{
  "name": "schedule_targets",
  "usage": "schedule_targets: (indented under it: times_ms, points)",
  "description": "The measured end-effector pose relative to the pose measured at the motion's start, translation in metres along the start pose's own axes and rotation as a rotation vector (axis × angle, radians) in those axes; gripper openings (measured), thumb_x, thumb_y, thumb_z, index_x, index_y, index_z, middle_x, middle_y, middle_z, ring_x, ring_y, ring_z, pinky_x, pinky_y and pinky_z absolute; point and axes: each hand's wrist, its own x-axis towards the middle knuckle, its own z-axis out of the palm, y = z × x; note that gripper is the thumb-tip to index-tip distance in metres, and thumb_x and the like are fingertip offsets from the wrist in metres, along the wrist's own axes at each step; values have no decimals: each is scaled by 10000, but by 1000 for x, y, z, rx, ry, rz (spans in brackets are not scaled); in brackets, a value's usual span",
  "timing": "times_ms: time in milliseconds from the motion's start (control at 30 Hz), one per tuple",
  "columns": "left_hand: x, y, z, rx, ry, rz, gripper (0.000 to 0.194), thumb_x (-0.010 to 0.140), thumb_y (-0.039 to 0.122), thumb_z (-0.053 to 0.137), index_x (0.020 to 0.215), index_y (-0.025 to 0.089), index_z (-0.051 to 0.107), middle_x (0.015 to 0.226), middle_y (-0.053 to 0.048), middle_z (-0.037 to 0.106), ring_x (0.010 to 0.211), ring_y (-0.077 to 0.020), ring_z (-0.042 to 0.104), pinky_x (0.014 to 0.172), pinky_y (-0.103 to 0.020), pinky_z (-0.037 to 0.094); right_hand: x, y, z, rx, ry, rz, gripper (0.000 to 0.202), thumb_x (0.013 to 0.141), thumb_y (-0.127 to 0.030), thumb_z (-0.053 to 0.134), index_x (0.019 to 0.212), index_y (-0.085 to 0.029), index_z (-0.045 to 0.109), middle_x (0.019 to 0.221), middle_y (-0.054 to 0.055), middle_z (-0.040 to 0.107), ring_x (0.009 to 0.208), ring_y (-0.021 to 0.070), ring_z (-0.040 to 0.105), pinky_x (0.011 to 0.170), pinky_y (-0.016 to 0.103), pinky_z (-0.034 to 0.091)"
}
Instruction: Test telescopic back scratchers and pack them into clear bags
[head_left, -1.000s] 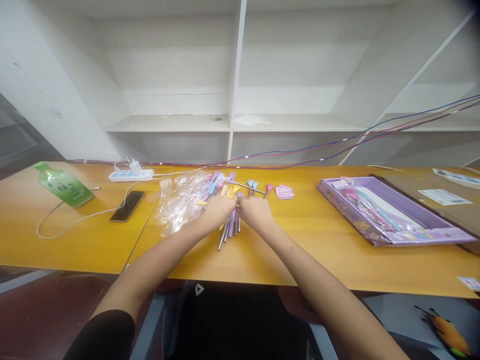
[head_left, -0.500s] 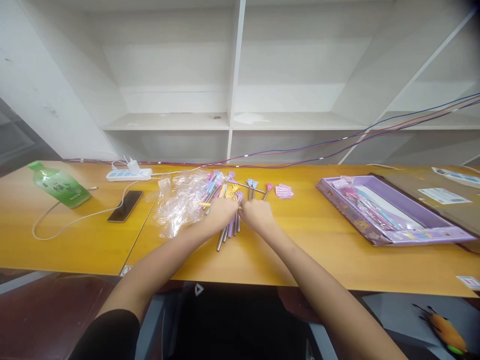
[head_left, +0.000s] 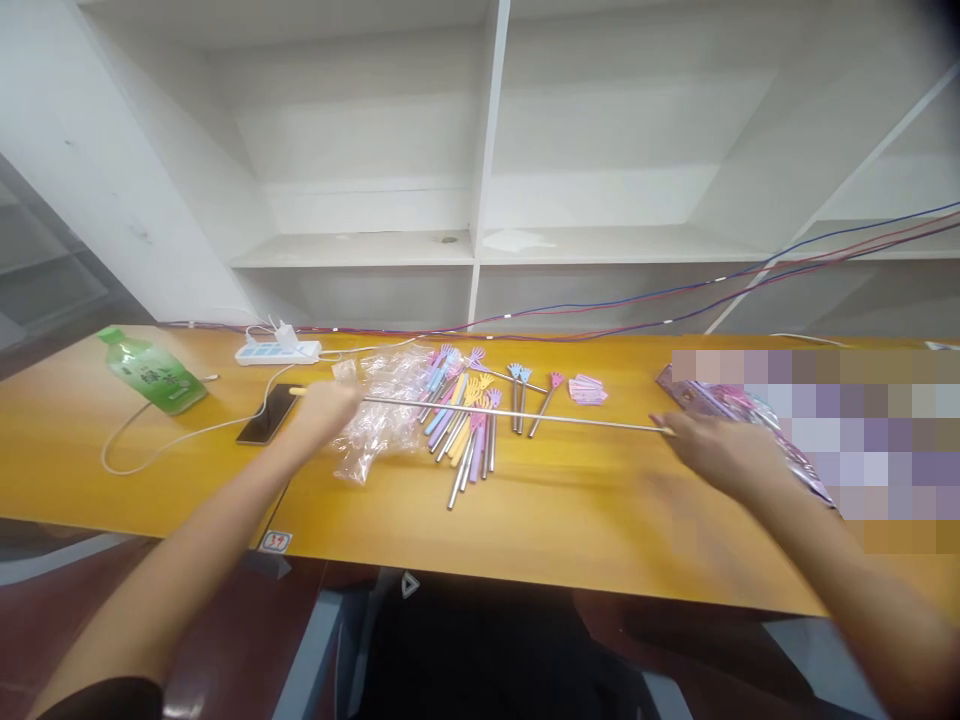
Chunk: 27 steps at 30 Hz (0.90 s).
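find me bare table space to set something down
Bare table lies right of the hand-topped sticks, between the metal rod and the front edge. A smaller patch separates the pink cards from the purple packaging. Crowded: the middle, sticks beside clear plastic; farther left, bottle, phone and power strip.

Yellow wood-grain tbl [head_left: 555, 540] runs L to R, mid-frame. On it: green bottle [head_left: 159, 376], far L; white pwr strip [head_left: 270, 352], upper L; dark phone [head_left: 259, 425] below that, w/ white cable [head_left: 204, 428]; clear plastic wrap [head_left: 386, 435], L of ctr; hand-headed back scratchers [head_left: 478, 455] heaped ctr; pink cards [head_left: 587, 390], R of ctr; no. sticker [head_left: 275, 542], lower L edge.
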Motion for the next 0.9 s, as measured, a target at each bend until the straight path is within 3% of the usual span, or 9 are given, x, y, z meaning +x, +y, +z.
schedule_targets:
  times_ms: [67, 167, 400, 667, 900]
  points:
    - [-13, -23, 3, 41, -14, 24, 279, 942, 47, 510, 940, 86, 787, 920, -220, 786, 908, -351, 782, 822, -449, 601, -9, 47, 21, -146, -45, -55, 336, 1082, -374, 475, 897, -233, 716, 945, 183, 792, 864, 348, 748, 648, 375, 397]
    - [-20, -28, 11, 106, -11, 102, 310, 965, 62, 469, 942, 105, 775, 933, -203, 791, 894, -333, 775, 805, -420, 582, -18, 79, 48, -215, -47, -68, 304, 1092, -414, 465, 966, -257, 692, 1045, 174, 789, 861, 330, 736, 625, 373, 321]
    - [-12, -24, 17, 95, -24, 97, 291, 931, 51, 488, 916, 110, 772, 888, -200, 781, 842, -329, 764, 761, -394, 561, -24, 73, 52, -126, -79, -38, 274, 1015, -528, 659, 937, -265, 664, 982, 185, 753, 742, 225, 650, 615, 359, 210]
    - [-17, -30, 22, 86, -32, 93, 276, 915, 45, 506, 914, 109, 774, 910, -201, 787, 875, -329, 771, 779, -401, 587, -22, 61, 46, -19, -86, -54, 252, 1017, -480, 644, 1004, -251, 747, 974, 239, 752, 779, 284, 709, 624, 344, 248]
    - [-25, -42, 23, 69, -11, 82, 281, 930, 39, 497, 881, 119, 762, 898, -179, 776, 889, -298, 757, 800, -375, 582, -18, 53, 38, 46, -115, -17, 201, 995, -450, 692, 1023, -269, 776, 975, 200, 770, 766, 246, 696, 623, 351, 283]
